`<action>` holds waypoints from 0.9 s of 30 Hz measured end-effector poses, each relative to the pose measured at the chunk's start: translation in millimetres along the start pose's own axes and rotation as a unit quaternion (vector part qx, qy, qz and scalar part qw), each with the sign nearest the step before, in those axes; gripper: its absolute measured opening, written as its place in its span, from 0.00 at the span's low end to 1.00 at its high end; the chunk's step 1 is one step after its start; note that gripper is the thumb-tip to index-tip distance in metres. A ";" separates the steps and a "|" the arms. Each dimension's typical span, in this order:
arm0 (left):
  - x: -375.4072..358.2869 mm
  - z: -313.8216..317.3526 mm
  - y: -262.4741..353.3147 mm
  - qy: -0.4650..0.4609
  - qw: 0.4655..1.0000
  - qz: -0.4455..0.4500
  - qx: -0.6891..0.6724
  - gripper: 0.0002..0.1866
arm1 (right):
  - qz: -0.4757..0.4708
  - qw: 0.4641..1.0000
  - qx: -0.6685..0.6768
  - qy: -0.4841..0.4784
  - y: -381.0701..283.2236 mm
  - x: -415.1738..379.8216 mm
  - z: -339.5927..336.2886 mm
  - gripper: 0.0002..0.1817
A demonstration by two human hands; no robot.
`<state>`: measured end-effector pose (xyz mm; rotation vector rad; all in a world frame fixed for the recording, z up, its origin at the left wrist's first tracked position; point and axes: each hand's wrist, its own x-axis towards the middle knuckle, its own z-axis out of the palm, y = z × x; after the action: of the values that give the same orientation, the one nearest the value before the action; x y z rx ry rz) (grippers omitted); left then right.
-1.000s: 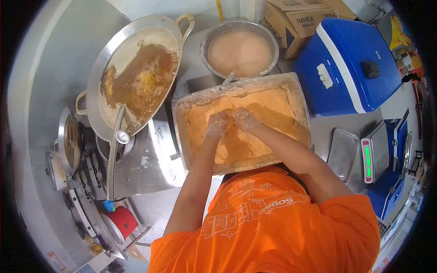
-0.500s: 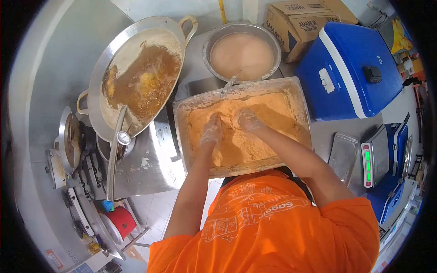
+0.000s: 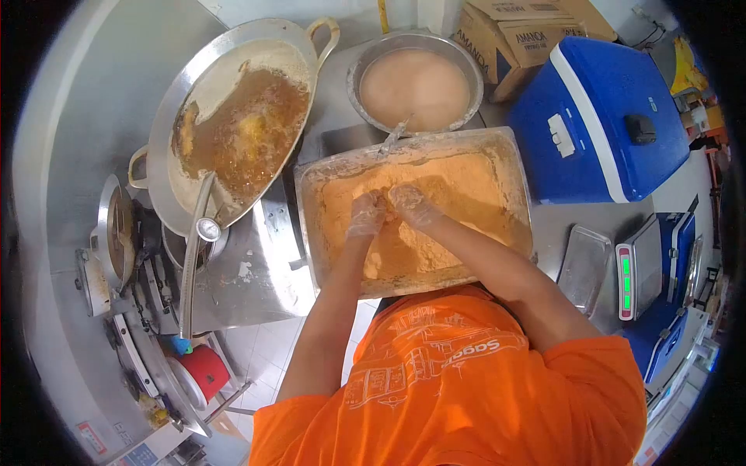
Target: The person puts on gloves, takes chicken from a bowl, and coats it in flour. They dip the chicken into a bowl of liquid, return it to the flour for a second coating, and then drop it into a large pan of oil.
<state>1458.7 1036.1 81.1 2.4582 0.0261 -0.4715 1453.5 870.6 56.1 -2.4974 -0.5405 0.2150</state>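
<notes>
A large clear tray [image 3: 305, 225] holds orange breading flour [image 3: 474, 186] on the steel counter in front of me. Both my hands wear thin gloves caked with flour and meet near the tray's middle. My left hand [image 3: 364, 215] and my right hand [image 3: 412, 203] curl against each other around a floured lump. What lies under the flour is hidden. My forearms reach over the tray's near edge.
A wide wok [image 3: 167, 132] of brown frying oil sits to the left, a long metal handle [image 3: 194, 264] leaning on it. Behind the tray stands a metal bowl [image 3: 353, 70] of pale batter. At right are a blue cooler [image 3: 606, 109], a scale [image 3: 641, 268] and a small steel tray [image 3: 584, 264].
My hands spread apart and pushed down into the flour half a second ago. They have now come back together near the tray's middle.
</notes>
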 end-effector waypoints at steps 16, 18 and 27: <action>19.4 36.5 -56.8 0.041 0.986 0.058 0.153 0.19 | -0.066 0.992 -0.080 0.067 69.4 -22.5 30.9 0.19; 21.7 42.5 -68.1 0.016 0.980 0.017 0.199 0.21 | 0.084 0.988 -0.124 -0.025 27.0 -34.6 -5.9 0.22; -31.5 -26.1 2.6 -0.259 0.943 0.043 0.206 0.22 | 0.246 0.950 -0.131 -0.138 7.4 -10.7 -20.5 0.28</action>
<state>1438.1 1052.3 112.6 2.6321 -0.4365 -1.1671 1451.6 850.2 69.3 -2.8466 -0.0376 0.7355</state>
